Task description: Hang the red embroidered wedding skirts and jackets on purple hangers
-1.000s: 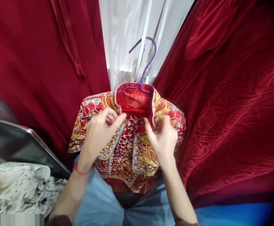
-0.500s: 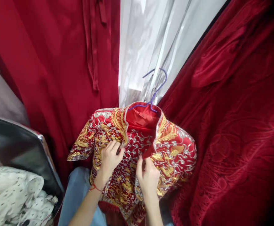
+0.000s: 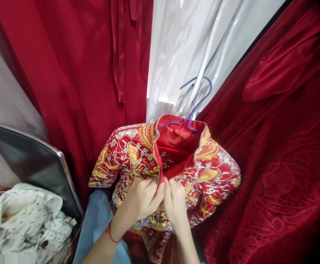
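A red jacket [image 3: 209, 176] with gold and silver embroidery hangs on a purple hanger [image 3: 197, 106], whose hook rises above the collar. My left hand [image 3: 143, 198], with a red string round its wrist, pinches the jacket's left front edge just below the collar. Right beside it, my right hand [image 3: 175, 201] has its fingers closed on the other front edge. The fingertips of both hands nearly meet, and the two edges come together there. Above them the neck opening shows a red lining.
Red cloth [image 3: 80, 66] hangs at the left and a red lace garment [image 3: 280, 176] at the right, with white drapery [image 3: 173, 47] between. A dark chair back [image 3: 33, 165] stands at the left beside white dotted fabric [image 3: 25, 220].
My hands have come together, drawing the jacket's front edges to each other. The embroidered inside of the back is now mostly covered. The view has shifted, so the scene sits further right.
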Tool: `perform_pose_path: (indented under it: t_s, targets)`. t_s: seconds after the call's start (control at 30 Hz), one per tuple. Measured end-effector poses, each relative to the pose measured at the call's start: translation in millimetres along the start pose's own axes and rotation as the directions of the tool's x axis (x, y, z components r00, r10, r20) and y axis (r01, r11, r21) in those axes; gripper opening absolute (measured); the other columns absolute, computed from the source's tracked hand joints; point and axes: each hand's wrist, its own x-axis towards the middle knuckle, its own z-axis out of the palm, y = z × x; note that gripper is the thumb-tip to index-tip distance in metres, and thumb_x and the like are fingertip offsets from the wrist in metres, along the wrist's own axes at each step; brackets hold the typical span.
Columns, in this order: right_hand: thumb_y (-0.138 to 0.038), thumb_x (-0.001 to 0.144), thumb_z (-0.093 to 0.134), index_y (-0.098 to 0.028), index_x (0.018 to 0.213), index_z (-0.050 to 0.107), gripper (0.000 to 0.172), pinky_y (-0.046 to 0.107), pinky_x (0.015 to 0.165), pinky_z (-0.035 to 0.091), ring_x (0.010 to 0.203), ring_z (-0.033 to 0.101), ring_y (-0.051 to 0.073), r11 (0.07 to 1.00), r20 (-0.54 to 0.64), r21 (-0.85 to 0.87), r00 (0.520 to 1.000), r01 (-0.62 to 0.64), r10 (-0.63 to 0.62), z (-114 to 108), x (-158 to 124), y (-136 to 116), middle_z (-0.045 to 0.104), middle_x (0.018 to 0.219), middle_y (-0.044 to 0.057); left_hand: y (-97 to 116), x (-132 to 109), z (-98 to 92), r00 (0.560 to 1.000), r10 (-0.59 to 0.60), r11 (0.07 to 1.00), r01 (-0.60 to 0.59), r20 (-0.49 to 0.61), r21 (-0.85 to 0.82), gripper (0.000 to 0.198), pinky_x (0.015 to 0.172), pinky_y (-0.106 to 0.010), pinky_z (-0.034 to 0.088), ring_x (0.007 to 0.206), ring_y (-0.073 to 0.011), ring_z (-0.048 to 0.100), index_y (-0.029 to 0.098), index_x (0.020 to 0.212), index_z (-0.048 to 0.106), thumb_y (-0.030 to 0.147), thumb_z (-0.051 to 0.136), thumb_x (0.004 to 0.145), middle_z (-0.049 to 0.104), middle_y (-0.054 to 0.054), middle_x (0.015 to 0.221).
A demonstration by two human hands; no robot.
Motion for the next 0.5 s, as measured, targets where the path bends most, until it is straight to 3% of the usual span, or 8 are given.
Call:
perform_pose_path:
  t_s: [0.07, 0.17, 0.27, 0.33, 0.4, 0.5]
  targets:
    - [-0.028, 0.098, 0.034, -0.021, 0.067, 0.044, 0.034, 0.025, 0.054, 0.036, 0.053, 0.049, 0.012, 0.995, 0.030, 0.102, 0.999, -0.021, 0.018, -1, 9, 7, 0.054, 0.061, 0.000, 11, 12, -2.5, 0.999, -0.026, 0.990, 0.032, 0.047, -0.136, 0.033, 0.058, -0.030, 0.041, 0.058, -0.0158, 0.062, 0.021, 0.073, 0.052, 0.024, 0.034, 0.101, 0.063, -0.003, 0.065]
    - [-0.032, 0.093, 0.043, -0.021, 0.072, 0.048, 0.025, 0.026, 0.057, 0.040, 0.060, 0.052, 0.014, 0.975, 0.086, 0.185, 0.991, -0.120, 0.106, 8, 7, 28, 0.058, 0.068, 0.001, 14, 23, 9.0, 0.982, -0.154, 0.959, 0.175, 0.111, -0.222, 0.030, 0.062, -0.030, 0.043, 0.065, -0.0164, 0.063, 0.020, 0.077, 0.053, 0.028, 0.037, 0.101, 0.066, -0.004, 0.073]
    - [-0.034, 0.097, 0.038, -0.020, 0.086, 0.055, 0.024, 0.028, 0.066, 0.046, 0.069, 0.058, 0.016, 0.917, 0.036, 0.277, 0.957, -0.287, 0.289, 21, -31, 47, 0.063, 0.078, 0.002, -9, 14, 18.7, 0.958, -0.222, 0.920, 0.268, 0.182, -0.286, 0.021, 0.067, -0.028, 0.046, 0.073, -0.0159, 0.064, 0.020, 0.088, 0.057, 0.033, 0.044, 0.099, 0.068, -0.003, 0.083]
    - [-0.037, 0.099, 0.035, -0.020, 0.093, 0.057, 0.028, 0.030, 0.073, 0.048, 0.076, 0.061, 0.017, 0.888, -0.012, 0.317, 0.935, -0.333, 0.354, 30, -73, 55, 0.064, 0.086, 0.004, -35, -1, 9.7, 0.957, -0.233, 0.887, 0.281, 0.171, -0.366, 0.017, 0.070, -0.026, 0.049, 0.076, -0.0135, 0.064, 0.021, 0.094, 0.058, 0.034, 0.048, 0.098, 0.069, -0.002, 0.088]
    - [-0.040, 0.097, 0.040, -0.020, 0.098, 0.056, 0.025, 0.032, 0.078, 0.050, 0.083, 0.063, 0.018, 0.879, 0.022, 0.310, 0.927, -0.363, 0.375, 43, -115, 58, 0.065, 0.090, 0.005, -62, -14, -14.1, 0.948, -0.318, 0.885, 0.294, -0.008, -0.360, 0.014, 0.072, -0.025, 0.050, 0.078, -0.0128, 0.064, 0.021, 0.095, 0.058, 0.033, 0.051, 0.097, 0.068, -0.002, 0.089]
    - [-0.041, 0.090, 0.058, -0.022, 0.107, 0.055, 0.026, 0.034, 0.081, 0.053, 0.090, 0.067, 0.021, 0.865, 0.134, 0.264, 0.904, -0.428, 0.406, 78, -156, 55, 0.068, 0.098, 0.007, -98, -10, -60.4, 0.846, -0.370, 0.928, 0.318, -0.383, -0.193, 0.020, 0.075, -0.027, 0.051, 0.088, -0.0158, 0.063, 0.021, 0.102, 0.057, 0.038, 0.059, 0.091, 0.065, -0.005, 0.099]
